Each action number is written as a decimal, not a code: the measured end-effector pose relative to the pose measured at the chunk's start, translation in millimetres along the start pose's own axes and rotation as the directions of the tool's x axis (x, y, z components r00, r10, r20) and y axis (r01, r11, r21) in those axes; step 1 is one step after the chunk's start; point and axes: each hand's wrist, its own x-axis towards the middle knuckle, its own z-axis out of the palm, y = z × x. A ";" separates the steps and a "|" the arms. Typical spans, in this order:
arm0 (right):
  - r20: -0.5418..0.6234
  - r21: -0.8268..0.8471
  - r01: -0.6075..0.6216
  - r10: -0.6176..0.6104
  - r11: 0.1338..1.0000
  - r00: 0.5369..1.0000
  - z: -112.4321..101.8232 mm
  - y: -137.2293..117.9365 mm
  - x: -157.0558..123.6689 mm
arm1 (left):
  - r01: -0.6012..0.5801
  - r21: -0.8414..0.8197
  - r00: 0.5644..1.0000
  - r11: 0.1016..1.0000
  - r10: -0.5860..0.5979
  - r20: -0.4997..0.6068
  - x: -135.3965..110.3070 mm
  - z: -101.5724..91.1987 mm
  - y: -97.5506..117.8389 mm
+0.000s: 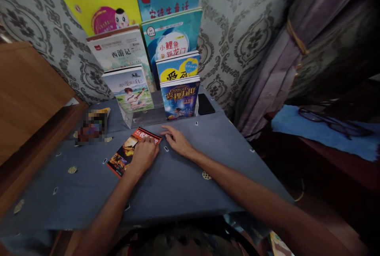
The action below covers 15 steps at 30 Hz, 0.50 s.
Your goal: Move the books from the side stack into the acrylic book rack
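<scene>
A small book with a black, red and orange cover lies flat and slanted on the cloth-covered table. My left hand rests on its upper right part, fingers bent over the cover near the edge; the fingertips and thumb are mostly hidden. Just right of the book, my right hand holds nothing and hovers close to or touches the cloth, with the index finger stretched toward the book. Behind both hands, a clear stand carries books in tiers, with a blue book and a pale green book in front.
Left of the stand lies a partly blurred item. A black phone is beside the stand's right side. Further right, glasses sit on a blue cloth. A wooden panel borders the table on the left; a curtain hangs right.
</scene>
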 end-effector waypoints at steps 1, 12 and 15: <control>0.005 0.000 0.005 -0.005 1.000 1.000 -0.1 -0.9 -0.4 | 0.001 0.001 1.000 1.000 -0.001 0.007 0.0 0.1 -0.3; -0.024 -0.011 0.073 -0.074 0.997 0.997 -0.7 -2.1 -1.1 | 0.021 0.022 0.999 1.000 -0.022 0.049 0.1 -7.2 -2.0; -0.034 -0.022 0.086 -0.087 0.996 0.996 -1.2 -3.4 -1.8 | 0.020 0.020 0.998 1.000 -0.021 0.059 0.0 -10.2 -1.4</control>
